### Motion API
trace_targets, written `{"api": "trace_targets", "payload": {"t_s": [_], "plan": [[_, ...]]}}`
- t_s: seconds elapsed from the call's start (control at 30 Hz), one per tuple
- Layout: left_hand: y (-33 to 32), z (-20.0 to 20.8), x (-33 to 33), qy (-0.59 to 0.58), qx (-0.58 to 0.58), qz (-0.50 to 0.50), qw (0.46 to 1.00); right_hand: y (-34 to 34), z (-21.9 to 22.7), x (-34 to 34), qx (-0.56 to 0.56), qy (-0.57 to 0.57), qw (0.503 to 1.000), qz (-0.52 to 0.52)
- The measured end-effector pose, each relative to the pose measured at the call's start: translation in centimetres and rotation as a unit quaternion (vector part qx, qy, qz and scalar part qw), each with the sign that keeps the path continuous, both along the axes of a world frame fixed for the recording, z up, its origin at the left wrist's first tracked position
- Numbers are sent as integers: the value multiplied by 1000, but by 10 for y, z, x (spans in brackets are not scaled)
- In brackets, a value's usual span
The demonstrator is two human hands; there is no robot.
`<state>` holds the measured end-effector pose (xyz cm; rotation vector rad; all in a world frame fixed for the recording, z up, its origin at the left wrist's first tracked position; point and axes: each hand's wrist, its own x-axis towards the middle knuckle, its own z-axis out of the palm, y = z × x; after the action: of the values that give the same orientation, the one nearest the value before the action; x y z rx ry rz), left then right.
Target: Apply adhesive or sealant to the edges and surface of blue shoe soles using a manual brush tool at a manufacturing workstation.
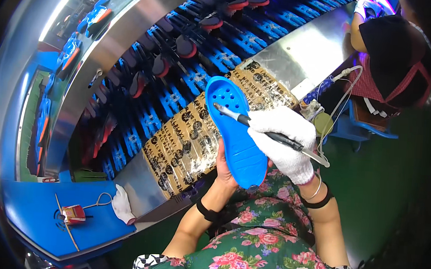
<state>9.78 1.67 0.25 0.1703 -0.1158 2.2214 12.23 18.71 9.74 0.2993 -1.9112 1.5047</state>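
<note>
A bright blue shoe sole [244, 156] lies tilted in my left hand [224, 167], which is bare and grips it from below by its edges. Its wider end has several small round holes, and grooves cross its lower part. My right hand [287, 142], in a white knitted glove, is closed around the dark handle of a brush [280, 138]. The bristle end rests at or just over the sole's holed part, by the inner left edge. From the back of the brush a clear tube [326, 117] loops up to the right.
A cardboard sheet [182, 144] under clear wrap covers the metal ledge before me. Beyond it runs a rack line [199, 78] of blue holders with dark, red-edged soles. A blue side table [30, 211] bears a white glove [122, 205] and red box [74, 215]. A co-worker [391, 57] sits far right.
</note>
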Motion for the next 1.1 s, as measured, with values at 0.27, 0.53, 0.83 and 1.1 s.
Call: {"api": "trace_targets", "payload": {"t_s": [0.27, 0.53, 0.83, 1.1], "plan": [[-15, -27, 12, 68, -330, 107, 935, -7, 4, 1, 172, 109, 978, -40], [-19, -55, 0, 9, -166, 79, 983, -8, -5, 1, 75, 28, 997, 9], [-3, -23, -11, 79, -193, 87, 974, -17, -20, 14, 27, 9, 999, 34], [0, -25, -27, 46, -168, 106, 979, -19, -33, 17, 104, 77, 992, -5]]}}
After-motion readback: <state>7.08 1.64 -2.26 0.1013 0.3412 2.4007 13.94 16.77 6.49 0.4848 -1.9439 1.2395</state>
